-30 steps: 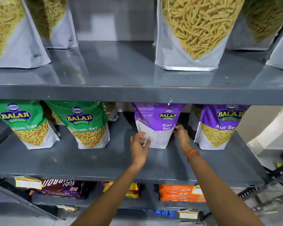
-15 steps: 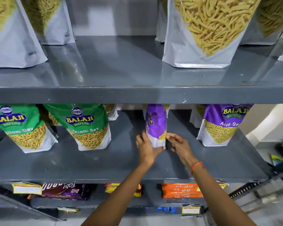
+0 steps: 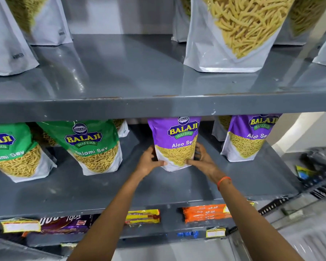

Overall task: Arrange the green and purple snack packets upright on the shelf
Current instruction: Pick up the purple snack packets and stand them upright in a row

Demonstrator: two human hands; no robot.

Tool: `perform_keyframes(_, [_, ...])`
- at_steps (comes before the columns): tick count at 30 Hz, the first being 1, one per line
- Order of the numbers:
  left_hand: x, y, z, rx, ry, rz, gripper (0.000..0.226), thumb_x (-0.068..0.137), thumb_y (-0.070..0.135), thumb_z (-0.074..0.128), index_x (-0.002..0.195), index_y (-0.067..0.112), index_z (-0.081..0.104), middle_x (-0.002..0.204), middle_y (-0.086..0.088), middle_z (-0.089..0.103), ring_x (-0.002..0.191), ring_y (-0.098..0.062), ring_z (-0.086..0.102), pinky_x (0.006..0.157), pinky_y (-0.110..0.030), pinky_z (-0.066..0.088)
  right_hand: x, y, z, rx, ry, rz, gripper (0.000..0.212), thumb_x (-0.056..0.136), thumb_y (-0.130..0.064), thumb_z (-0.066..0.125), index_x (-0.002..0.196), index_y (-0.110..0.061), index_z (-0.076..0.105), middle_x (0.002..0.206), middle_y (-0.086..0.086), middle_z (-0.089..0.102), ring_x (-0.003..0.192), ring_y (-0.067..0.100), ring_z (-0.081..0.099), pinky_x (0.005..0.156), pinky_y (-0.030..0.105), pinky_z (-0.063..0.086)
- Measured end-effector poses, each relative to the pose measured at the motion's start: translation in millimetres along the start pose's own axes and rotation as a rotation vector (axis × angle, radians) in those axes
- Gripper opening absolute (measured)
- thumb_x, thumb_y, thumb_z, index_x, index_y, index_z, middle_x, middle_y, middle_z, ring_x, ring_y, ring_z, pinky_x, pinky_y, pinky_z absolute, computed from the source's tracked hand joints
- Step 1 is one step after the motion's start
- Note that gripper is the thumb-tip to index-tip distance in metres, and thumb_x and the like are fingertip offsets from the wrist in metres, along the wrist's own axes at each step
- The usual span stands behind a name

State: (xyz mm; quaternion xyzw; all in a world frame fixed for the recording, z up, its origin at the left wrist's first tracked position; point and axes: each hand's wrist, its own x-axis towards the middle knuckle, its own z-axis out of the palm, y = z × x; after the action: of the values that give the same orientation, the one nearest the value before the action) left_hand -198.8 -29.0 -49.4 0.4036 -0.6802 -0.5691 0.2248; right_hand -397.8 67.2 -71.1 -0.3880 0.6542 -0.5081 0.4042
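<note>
Both hands are gripping one purple Aloo Sev packet point(image 3: 176, 144) standing upright on the grey middle shelf point(image 3: 158, 189), label facing out: left hand point(image 3: 149, 162) clasping its lower left edge, right hand point(image 3: 202, 159) its lower right. A second purple packet point(image 3: 248, 136) is standing to the right, two green Ratlami Sev packets point(image 3: 94, 146) point(image 3: 11, 151) to the left.

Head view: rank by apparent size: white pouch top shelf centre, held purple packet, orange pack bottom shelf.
1. white pouch, though cropped
2. purple packet, held by left hand and right hand
3. orange pack, partly hidden
</note>
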Motion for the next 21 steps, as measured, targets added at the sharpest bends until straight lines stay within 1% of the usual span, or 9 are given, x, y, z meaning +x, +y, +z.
perform_keyframes(2, [-3,5,1,0.025,0.000,-0.005,0.063,0.068,-0.015,0.070,0.125,-0.006,0.044,0.129,-0.029,0.055,0.106,-0.026,0.056,0.091,-0.039,0.048,-7,1,5,0.031,0.024,-0.029,0.066,0.073,0.003,0.072,0.122,-0.026,0.038,0.115,-0.002,0.055,0.101,0.009,0.058,0.072,0.013,0.053])
perform_keyframes(4, [-9,11,8,0.155,0.044,-0.008,0.076,0.068,-0.010,0.072,0.134,-0.002,0.036,0.138,-0.026,0.047,0.121,-0.032,0.050,0.102,-0.043,0.044,-18,3,14,0.081,0.195,-0.088,0.063,0.077,-0.002,0.070,0.130,-0.016,0.038,0.123,0.001,0.051,0.110,0.013,0.055,0.087,0.020,0.049])
perform_keyframes(7, [-35,17,36,0.347,0.240,-0.037,0.101,0.071,0.005,0.073,0.146,0.000,0.005,0.157,-0.022,0.005,0.147,-0.032,0.005,0.121,-0.043,0.013,-46,7,24,-0.002,0.571,-0.300,0.045,0.084,-0.012,0.062,0.127,-0.013,0.046,0.118,0.002,0.052,0.114,0.017,0.051,0.096,0.026,0.042])
perform_keyframes(9, [-57,23,65,0.449,0.425,0.057,0.102,0.076,0.012,0.068,0.145,0.003,-0.006,0.157,-0.017,-0.013,0.146,-0.029,-0.011,0.121,-0.041,0.003,-60,5,21,-0.170,0.666,-0.442,0.036,0.087,-0.017,0.052,0.122,-0.012,0.049,0.117,0.007,0.053,0.114,0.015,0.046,0.100,0.027,0.037])
perform_keyframes(12, [-70,37,112,0.581,0.580,0.298,0.087,0.083,0.011,0.057,0.145,0.005,-0.005,0.153,-0.008,-0.015,0.144,-0.026,-0.013,0.119,-0.039,0.003,-65,-6,-3,-0.342,0.703,-0.576,0.034,0.088,-0.011,0.050,0.121,-0.007,0.049,0.122,0.016,0.052,0.118,0.021,0.042,0.105,0.031,0.031])
perform_keyframes(15, [-55,52,153,0.528,0.461,0.478,0.072,0.090,0.012,0.048,0.144,0.011,0.000,0.152,-0.003,-0.006,0.144,-0.022,-0.006,0.120,-0.035,0.004,-66,-15,-42,-0.431,0.688,-0.667,0.037,0.088,-0.010,0.051,0.125,-0.008,0.046,0.130,0.015,0.049,0.126,0.023,0.041,0.111,0.030,0.029])
perform_keyframes(17, [-37,58,178,0.436,0.334,0.496,0.066,0.094,0.017,0.044,0.145,0.011,0.002,0.153,0.000,-0.006,0.146,-0.018,-0.003,0.119,-0.023,-0.001,-68,-11,-71,-0.469,0.686,-0.668,0.044,0.087,-0.014,0.050,0.130,-0.010,0.041,0.135,0.015,0.045,0.129,0.023,0.038,0.112,0.029,0.027])
perform_keyframes(19, [-13,61,198,0.302,0.223,0.394,0.070,0.093,0.019,0.050,0.146,0.006,0.006,0.155,-0.004,-0.002,0.147,-0.020,0.006,0.117,-0.016,0.004,-66,-2,-102,-0.441,0.703,-0.568,0.061,0.081,-0.025,0.049,0.137,-0.007,0.033,0.143,0.020,0.037,0.135,0.028,0.031,0.115,0.029,0.021])
perform_keyframes(21, [13,65,215,0.211,0.114,0.230,0.082,0.087,0.018,0.061,0.146,0.003,0.006,0.158,-0.012,0.008,0.146,-0.023,0.014,0.117,-0.025,0.014,-59,9,-140,-0.347,0.725,-0.391,0.086,0.071,-0.039,0.047,0.141,0.004,0.022,0.149,0.027,0.025,0.141,0.035,0.022,0.117,0.036,0.016])
